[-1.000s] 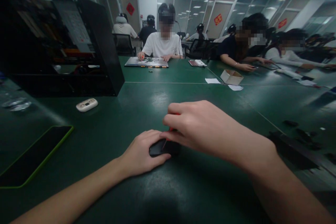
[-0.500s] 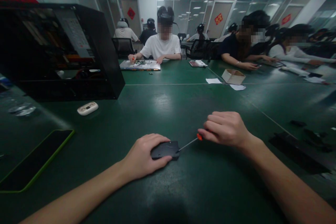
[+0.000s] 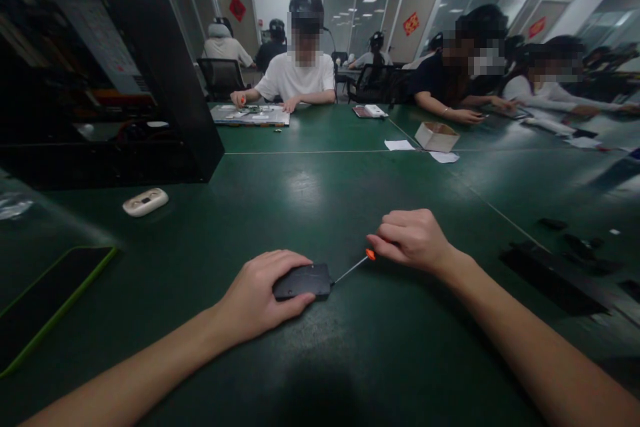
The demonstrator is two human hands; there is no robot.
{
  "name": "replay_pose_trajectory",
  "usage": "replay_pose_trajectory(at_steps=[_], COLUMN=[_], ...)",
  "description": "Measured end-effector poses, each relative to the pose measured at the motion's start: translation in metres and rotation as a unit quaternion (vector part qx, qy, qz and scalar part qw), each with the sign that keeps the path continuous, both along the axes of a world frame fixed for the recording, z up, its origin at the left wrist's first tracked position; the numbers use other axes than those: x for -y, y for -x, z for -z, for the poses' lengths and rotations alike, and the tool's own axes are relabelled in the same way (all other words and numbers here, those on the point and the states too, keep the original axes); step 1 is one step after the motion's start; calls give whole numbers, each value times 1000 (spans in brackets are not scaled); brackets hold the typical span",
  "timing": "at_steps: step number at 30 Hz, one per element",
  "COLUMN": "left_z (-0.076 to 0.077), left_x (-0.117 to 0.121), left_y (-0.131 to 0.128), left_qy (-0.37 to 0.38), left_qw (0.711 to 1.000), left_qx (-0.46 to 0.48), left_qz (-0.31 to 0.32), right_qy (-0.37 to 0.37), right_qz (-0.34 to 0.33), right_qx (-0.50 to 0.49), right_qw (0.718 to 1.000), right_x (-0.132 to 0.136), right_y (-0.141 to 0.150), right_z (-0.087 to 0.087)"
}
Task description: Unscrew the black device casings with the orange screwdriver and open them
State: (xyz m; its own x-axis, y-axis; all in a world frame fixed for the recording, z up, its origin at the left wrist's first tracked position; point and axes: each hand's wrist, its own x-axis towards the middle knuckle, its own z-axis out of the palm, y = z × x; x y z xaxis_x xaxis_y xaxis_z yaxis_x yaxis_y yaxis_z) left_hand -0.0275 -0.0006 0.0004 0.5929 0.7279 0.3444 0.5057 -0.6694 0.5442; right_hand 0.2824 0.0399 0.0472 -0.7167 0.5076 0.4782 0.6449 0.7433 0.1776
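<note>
The right hand (image 3: 410, 237) has swung from above the small black box (image 3: 313, 280) out to its right

The box sits on the green table (image 3: 310, 207), grasped by the left hand (image 3: 263, 287), thumb along the near edge, fingers over the far one, covering its left part. The right hand clenches the orange-handled screwdriver (image 3: 352, 268), its shaft slanting down to the box's right end; whether the tip touches cannot be told.

At that low slant, a hard push could make the tip skid and scratch the casing or jab the left thumb; a loose left grip could let the box slide.

Leftward lie a green-edged phone (image 3: 57, 283) and a white earbud case (image 3: 145, 202); behind, an open computer tower (image 3: 183, 80) hides the table's far-left part. Dark parts (image 3: 553, 277) lie to the right, well apart. Across the table, a person in white (image 3: 300, 80) works on a flat panel (image 3: 250, 115).
</note>
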Motion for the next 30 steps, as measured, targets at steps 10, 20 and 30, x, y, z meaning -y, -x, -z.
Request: replay_pose_trajectory(at_steps=[10,20,30], left_z=[-2,-2,0], left_x=[0,1,-1], left_y=[0,1,2], left_qy=[4,10,17], left_qw=[1000,1000,1000], left_qx=[6,19,17], left_qz=[6,12,12], right_qy=[-57,-51,-42], right_qz=[3,-15,-39], right_qx=[-36,-30,-47], right_qw=[998,998,997], right_x=[-1,-4,-3], right_y=[-9,-4,-1], right_z=[-4,5,5])
